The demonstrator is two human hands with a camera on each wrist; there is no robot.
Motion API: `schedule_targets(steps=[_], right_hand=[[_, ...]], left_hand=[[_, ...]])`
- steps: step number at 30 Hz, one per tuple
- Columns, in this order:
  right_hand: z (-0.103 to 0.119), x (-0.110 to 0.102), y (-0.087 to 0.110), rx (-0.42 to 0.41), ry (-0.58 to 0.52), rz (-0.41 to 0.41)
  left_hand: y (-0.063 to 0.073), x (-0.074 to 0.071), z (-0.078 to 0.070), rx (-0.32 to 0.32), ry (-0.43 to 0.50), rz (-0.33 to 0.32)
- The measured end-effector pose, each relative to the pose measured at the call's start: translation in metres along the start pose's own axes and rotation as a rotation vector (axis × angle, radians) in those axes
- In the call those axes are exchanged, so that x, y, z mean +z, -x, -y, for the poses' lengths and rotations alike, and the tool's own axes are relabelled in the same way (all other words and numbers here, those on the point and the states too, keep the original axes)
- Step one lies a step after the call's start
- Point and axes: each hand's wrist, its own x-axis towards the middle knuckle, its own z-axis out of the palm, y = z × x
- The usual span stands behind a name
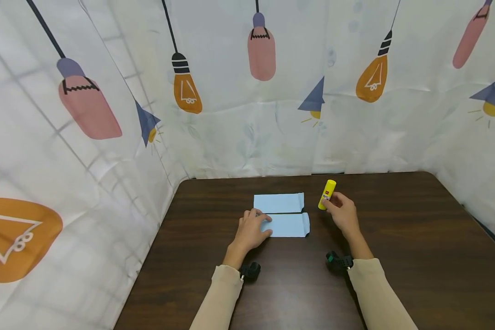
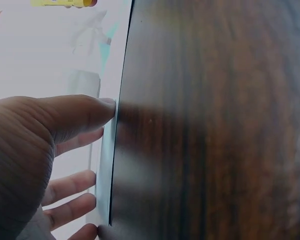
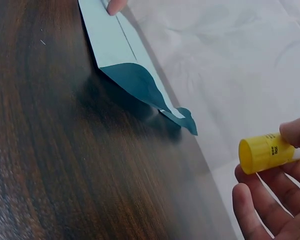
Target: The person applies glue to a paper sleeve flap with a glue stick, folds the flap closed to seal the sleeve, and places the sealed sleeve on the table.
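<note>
Head view: two light-blue paper pieces, a near one (image 1: 288, 225) and a far one (image 1: 278, 203), lie side by side on the dark tabletop (image 1: 284, 284), their right ends bent into raised flaps. The left hand (image 1: 250, 229), fingers loosely spread, rests on the near piece and hides its left end, so whether the pieces join there I cannot tell. To their right, the right hand (image 1: 343, 213) pinches a yellow glue stick (image 1: 327, 195) above the tabletop; fingers cover part of its label. Left wrist view washes out the paper and crops the glue stick; right wrist view cuts off that hand.
</note>
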Motion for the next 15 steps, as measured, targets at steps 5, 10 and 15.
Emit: schedule_targets(steps=[5, 10, 15], right_hand=[[-0.0015, 0.0020, -0.0002, 0.000, -0.003, 0.013], [-0.0009, 0.0029, -0.0009, -0.009, -0.005, 0.016], [0.0040, 0.0016, 0.0003, -0.028, -0.001, 0.029]], left_hand=[[0.0002, -0.0007, 0.0009, 0.008, 0.003, 0.004], [0.0002, -0.0006, 0.0008, 0.010, -0.002, 0.008], [0.0004, -0.0021, 0.0011, 0.003, 0.001, 0.011]])
